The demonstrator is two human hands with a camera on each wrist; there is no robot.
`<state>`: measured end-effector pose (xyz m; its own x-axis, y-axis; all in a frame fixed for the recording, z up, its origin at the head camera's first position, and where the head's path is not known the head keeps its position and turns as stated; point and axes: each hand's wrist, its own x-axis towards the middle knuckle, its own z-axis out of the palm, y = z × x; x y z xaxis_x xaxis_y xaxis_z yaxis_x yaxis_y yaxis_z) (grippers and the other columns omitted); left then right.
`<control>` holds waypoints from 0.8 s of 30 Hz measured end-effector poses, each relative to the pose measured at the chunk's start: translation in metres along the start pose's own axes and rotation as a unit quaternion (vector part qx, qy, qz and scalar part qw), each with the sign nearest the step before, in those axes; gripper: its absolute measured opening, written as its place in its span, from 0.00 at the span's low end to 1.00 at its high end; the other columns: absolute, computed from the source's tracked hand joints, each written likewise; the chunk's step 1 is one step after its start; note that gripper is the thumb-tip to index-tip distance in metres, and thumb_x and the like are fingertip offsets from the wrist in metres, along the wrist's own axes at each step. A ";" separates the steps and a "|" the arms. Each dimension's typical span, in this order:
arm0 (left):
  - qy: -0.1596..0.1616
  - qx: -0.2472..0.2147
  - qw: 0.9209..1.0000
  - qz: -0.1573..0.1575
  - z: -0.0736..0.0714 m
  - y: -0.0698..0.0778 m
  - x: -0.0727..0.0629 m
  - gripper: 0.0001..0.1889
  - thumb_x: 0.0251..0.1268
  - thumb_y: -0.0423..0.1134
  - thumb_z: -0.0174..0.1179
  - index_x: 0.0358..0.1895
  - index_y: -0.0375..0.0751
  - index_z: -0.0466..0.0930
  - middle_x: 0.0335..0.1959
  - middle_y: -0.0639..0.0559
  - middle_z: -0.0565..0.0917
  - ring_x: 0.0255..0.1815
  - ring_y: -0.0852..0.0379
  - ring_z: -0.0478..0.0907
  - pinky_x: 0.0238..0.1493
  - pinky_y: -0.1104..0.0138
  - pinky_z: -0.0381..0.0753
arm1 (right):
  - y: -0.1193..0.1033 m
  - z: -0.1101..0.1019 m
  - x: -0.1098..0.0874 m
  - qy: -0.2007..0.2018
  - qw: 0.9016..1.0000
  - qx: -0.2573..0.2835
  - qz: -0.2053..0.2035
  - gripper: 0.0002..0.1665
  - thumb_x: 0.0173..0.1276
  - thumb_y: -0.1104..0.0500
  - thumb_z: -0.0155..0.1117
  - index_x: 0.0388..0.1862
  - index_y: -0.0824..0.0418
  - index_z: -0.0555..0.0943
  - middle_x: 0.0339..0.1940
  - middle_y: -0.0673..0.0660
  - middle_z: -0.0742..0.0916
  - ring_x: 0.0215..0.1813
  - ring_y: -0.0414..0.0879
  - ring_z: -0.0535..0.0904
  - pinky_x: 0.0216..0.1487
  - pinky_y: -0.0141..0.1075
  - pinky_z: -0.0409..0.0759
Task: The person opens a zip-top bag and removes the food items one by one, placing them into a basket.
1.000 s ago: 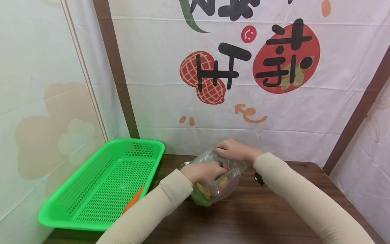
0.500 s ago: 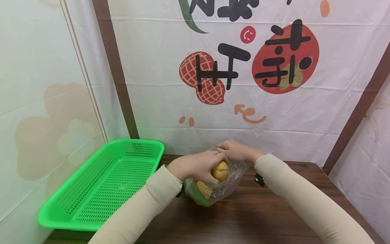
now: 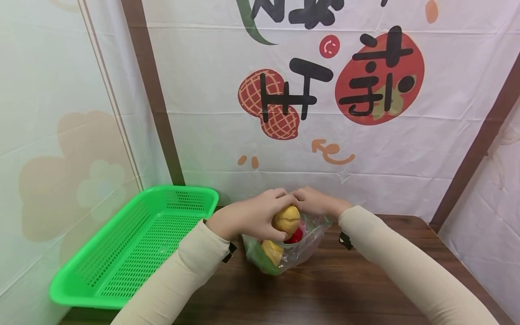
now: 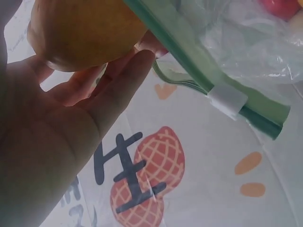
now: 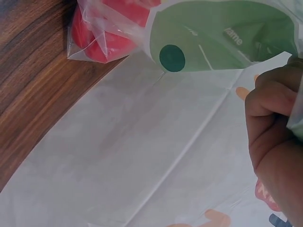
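Observation:
A clear zip bag (image 3: pixel 305 249) stands on the table, its mouth open. My left hand (image 3: pixel 253 217) holds a rounded yellow fruit (image 3: pixel 286 220) at the bag's mouth, fingers and thumb around it. The same fruit (image 4: pixel 87 30) fills the upper left of the left wrist view, near the bag's green zip strip with its white slider (image 4: pixel 227 100). My right hand (image 3: pixel 318 201) grips the bag's far rim; in the right wrist view its fingers are curled against the plastic. Inside the bag lie a red item (image 3: pixel 295 235) and another yellow item (image 3: pixel 272 253); their kinds are unclear.
A green perforated basket (image 3: pixel 61 289) stands left of the bag, partly behind my left forearm. The brown wooden table (image 3: pixel 349 289) extends right and toward me. A printed white cloth (image 3: pixel 211 135) hangs behind, with more cloth at both sides.
My left hand has risen out of the bag and moved up and left with the yellow fruit. The right hand stays at the rim. An orange item in the basket is now hidden by my sleeve.

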<state>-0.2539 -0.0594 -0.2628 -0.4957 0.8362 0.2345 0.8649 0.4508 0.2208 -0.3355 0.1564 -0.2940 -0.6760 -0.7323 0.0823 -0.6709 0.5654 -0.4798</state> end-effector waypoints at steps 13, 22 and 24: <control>0.017 -0.037 0.999 -0.034 -0.014 -0.002 -0.017 0.31 0.53 0.39 0.69 0.63 0.44 0.70 0.52 0.54 0.73 0.49 0.56 0.70 0.39 0.67 0.80 | -0.004 0.000 -0.002 -0.002 1.000 -0.011 0.019 0.16 0.80 0.51 0.50 0.39 0.53 0.84 0.21 0.45 0.75 0.24 0.39 0.70 0.33 0.36 0.74; 0.042 -0.006 0.998 -0.044 -0.034 -0.006 -0.042 0.29 0.51 0.39 0.70 0.59 0.46 0.71 0.49 0.52 0.74 0.48 0.54 0.71 0.38 0.67 0.80 | -0.003 0.002 0.000 -0.011 1.000 -0.018 0.019 0.19 0.79 0.51 0.53 0.32 0.59 0.81 0.19 0.47 0.72 0.24 0.41 0.70 0.33 0.36 0.74; 0.047 0.007 0.998 -0.040 -0.037 -0.009 -0.048 0.29 0.51 0.39 0.70 0.58 0.45 0.71 0.49 0.52 0.75 0.48 0.53 0.71 0.38 0.67 0.80 | -0.003 0.002 0.000 -0.009 1.000 -0.023 0.016 0.17 0.79 0.51 0.53 0.34 0.59 0.83 0.20 0.46 0.73 0.26 0.41 0.71 0.35 0.36 0.75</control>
<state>-0.2408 -0.1150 -0.2407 -0.5671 0.7651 0.3048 0.8234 0.5189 0.2296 -0.3327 0.1540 -0.2938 -0.6922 -0.7198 0.0521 -0.6625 0.6052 -0.4414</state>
